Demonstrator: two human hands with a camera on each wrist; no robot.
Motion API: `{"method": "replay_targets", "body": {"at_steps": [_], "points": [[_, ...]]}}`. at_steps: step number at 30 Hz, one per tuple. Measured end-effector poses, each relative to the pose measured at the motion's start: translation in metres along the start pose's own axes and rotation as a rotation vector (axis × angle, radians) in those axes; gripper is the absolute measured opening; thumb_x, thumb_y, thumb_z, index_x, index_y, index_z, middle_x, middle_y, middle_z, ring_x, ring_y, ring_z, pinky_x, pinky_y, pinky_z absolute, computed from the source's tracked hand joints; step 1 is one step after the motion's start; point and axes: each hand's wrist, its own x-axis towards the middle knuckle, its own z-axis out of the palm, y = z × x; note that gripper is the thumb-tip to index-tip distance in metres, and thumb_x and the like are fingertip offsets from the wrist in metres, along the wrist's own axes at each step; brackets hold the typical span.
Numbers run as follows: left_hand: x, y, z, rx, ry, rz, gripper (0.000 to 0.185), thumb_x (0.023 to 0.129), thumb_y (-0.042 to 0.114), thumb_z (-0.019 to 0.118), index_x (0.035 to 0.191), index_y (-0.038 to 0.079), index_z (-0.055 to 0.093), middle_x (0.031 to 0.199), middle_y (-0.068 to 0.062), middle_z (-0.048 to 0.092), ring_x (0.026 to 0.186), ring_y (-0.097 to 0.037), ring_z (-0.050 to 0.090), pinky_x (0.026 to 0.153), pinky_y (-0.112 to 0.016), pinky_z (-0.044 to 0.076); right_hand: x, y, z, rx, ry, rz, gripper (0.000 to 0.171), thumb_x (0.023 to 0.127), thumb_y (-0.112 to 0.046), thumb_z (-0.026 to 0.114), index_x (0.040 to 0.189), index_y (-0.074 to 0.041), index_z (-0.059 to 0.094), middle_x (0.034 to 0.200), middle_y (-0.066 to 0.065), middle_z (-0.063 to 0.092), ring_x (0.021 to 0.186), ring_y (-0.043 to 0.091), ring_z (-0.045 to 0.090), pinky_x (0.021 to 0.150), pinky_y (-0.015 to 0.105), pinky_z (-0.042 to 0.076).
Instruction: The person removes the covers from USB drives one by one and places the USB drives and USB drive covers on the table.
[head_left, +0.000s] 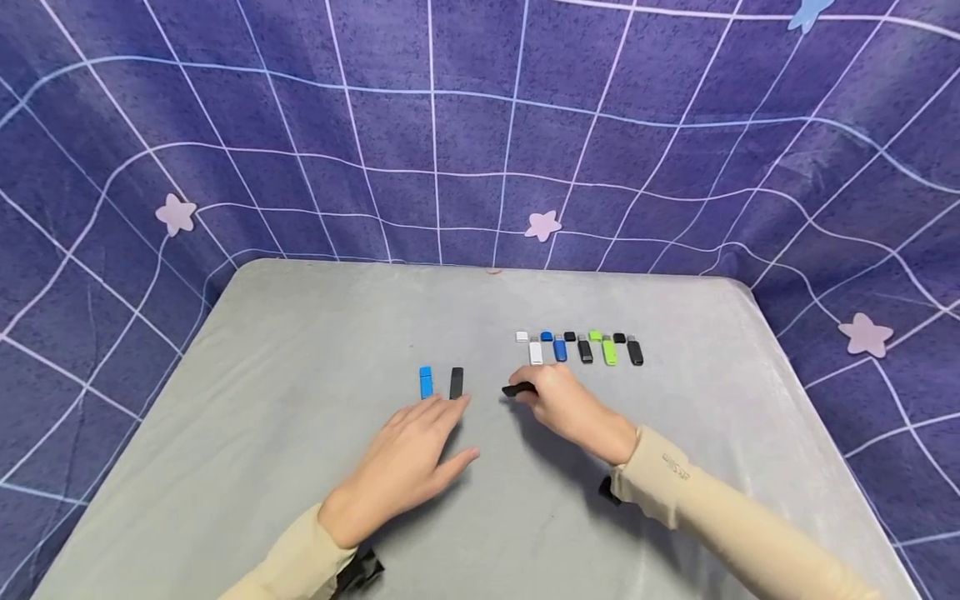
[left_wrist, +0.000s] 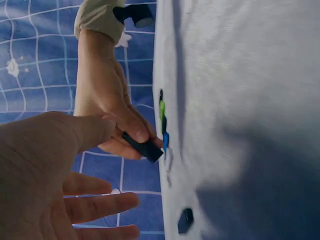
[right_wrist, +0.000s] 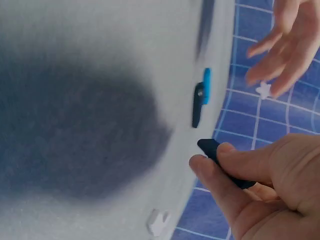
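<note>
Nearest the camera, the left hand [head_left: 408, 462] hovers low over the grey worktop [head_left: 262, 400] with its fingers spread and relaxed, holding nothing; both forearms wear beige sleeves. Just beyond its fingertips lie two capped sticks side by side, a light blue flash drive [head_left: 426, 382] and, just to its right, a black flash drive [head_left: 456, 382], both pointing away from the person. The fingertips come close to the near end of the black one; whether they touch it cannot be told.

To the right of those two, the right hand [head_left: 566, 408] pinches a dark flash drive [head_left: 517, 389] between thumb and fingers, its free end sticking out to the left, toward the left hand. The left wrist view shows the same pinch [left_wrist: 145, 147], the stick held clear of the cloth.

Beyond the right hand, and a little to its right, stands a row of flash drives [head_left: 581, 348] with their caps pulled off and set just behind them: white, blue, black, green and black bodies, close together.

Behind the worktop hangs a purple backdrop [head_left: 480, 125] with a pale grid and stars.
</note>
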Motion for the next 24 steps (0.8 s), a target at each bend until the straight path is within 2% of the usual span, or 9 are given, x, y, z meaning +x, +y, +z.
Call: {"method": "replay_targets", "body": {"at_steps": [5,9,14,19,24], "points": [[0.018,0.008,0.003,-0.018,0.048,0.033,0.061,0.098,0.048,0.067,0.144,0.009,0.058,0.133,-0.009,0.069,0.128,-0.03,0.063,0.104,-0.052,0.051,-0.012,-0.014,-0.012,0.051,0.027,-0.043,0.013,0.09,0.0,0.077,0.102,-0.003,0.076,0.101,0.007,0.078,0.095,0.02,0.076,0.083,0.028,0.061],[0.027,0.013,0.004,-0.057,0.064,0.06,0.057,0.099,0.045,0.067,0.142,0.009,0.06,0.128,-0.007,0.072,0.123,-0.028,0.066,0.103,-0.049,0.053,-0.025,-0.025,-0.023,0.122,0.051,-0.071,0.015,0.088,-0.002,0.079,0.103,-0.004,0.076,0.101,0.007,0.079,0.092,0.017,0.076,0.079,0.023,0.06],[0.031,0.019,0.002,-0.128,0.068,0.095,0.05,0.101,0.043,0.065,0.14,0.012,0.062,0.13,-0.006,0.071,0.124,-0.027,0.065,0.106,-0.047,0.051,-0.039,-0.035,-0.03,0.216,0.087,-0.09,0.016,0.089,-0.001,0.077,0.105,-0.006,0.076,0.1,0.005,0.079,0.085,0.011,0.073,0.074,0.021,0.059],[0.031,0.024,-0.002,-0.185,0.068,0.146,0.045,0.104,0.043,0.061,0.139,0.014,0.064,0.134,-0.003,0.068,0.131,-0.027,0.061,0.11,-0.048,0.048,-0.048,-0.042,-0.032,0.273,0.148,-0.117,0.017,0.087,0.001,0.079,0.103,-0.006,0.077,0.096,0.004,0.078,0.073,0.0,0.061,0.061,0.019,0.055],[0.03,0.03,-0.007,-0.221,0.083,0.2,0.041,0.106,0.044,0.055,0.137,0.019,0.065,0.134,0.003,0.068,0.135,-0.023,0.058,0.113,-0.045,0.046,-0.052,-0.048,-0.034,0.327,0.178,-0.118,0.018,0.087,0.0,0.079,0.104,-0.007,0.077,0.097,0.004,0.078,0.069,-0.001,0.059,0.057,0.019,0.053]]}}
